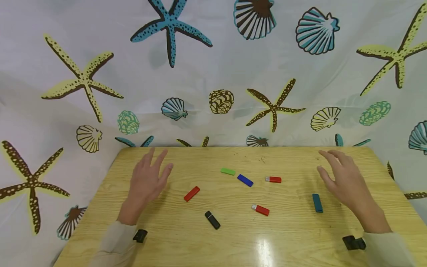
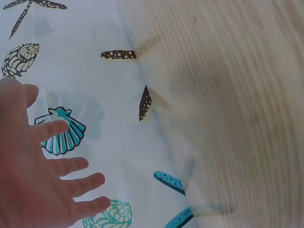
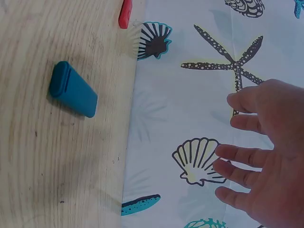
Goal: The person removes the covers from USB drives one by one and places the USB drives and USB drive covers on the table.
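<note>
My left hand (image 1: pixel 146 180) hovers over the table's left side, fingers spread and holding nothing. A red stick (image 1: pixel 191 194), likely a USB drive, lies to its right. Above the right side hangs my right hand (image 1: pixel 345 178), relaxed and bare, with a teal USB stick (image 1: pixel 317 203) just left of it; the same teal stick (image 3: pixel 73 90) shows in the right wrist view. Between the hands lie a black USB stick (image 1: pixel 212 220), a green one (image 1: pixel 228 171), a blue one (image 1: pixel 245 180), and two red USB sticks with metal plugs, one farther back (image 1: pixel 275 180), one nearer (image 1: pixel 260 210).
The sticks lie scattered on a light wooden table (image 1: pixel 160 241). A white curtain (image 1: pixel 200 74) printed with starfish and shells hangs along its back edge and both sides. Black wrist mounts show at the left cuff (image 1: pixel 140 236) and the right cuff (image 1: pixel 354 243).
</note>
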Available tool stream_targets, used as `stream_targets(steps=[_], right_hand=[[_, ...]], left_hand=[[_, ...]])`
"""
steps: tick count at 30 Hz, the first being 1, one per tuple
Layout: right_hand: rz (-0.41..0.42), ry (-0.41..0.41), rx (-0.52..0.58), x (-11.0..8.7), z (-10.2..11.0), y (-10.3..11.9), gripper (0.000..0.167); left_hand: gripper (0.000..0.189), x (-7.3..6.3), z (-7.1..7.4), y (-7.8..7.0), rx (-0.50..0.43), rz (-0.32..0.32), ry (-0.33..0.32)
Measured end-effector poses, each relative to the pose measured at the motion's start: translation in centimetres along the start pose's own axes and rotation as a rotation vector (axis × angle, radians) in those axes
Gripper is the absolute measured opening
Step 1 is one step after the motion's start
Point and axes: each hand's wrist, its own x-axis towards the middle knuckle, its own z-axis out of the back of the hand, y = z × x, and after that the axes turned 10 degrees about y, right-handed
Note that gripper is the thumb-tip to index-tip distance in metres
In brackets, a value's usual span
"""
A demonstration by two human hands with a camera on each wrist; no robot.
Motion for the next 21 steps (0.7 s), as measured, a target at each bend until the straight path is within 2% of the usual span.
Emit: stream_targets(steps=[10,17,21], right_hand=[[-0.021,0.016,0.103,0.6,-0.8,1.7,0.046],[-0.035,-0.03,0.177,0.7,-1.2,2.0,0.047],[-0.03,-0.03,0.226,1.1,-1.7,2.4,0.05]], left_hand=[[0.055,0.4,-0.9,-2.3,-0.071,-0.018,-0.025],[0.057,0.5,-1.6,-3.6,-0.188,-0.013,-0.016],[0.057,0.6,-1.8,-4.2,-0.248,-0.018,-0.012]])
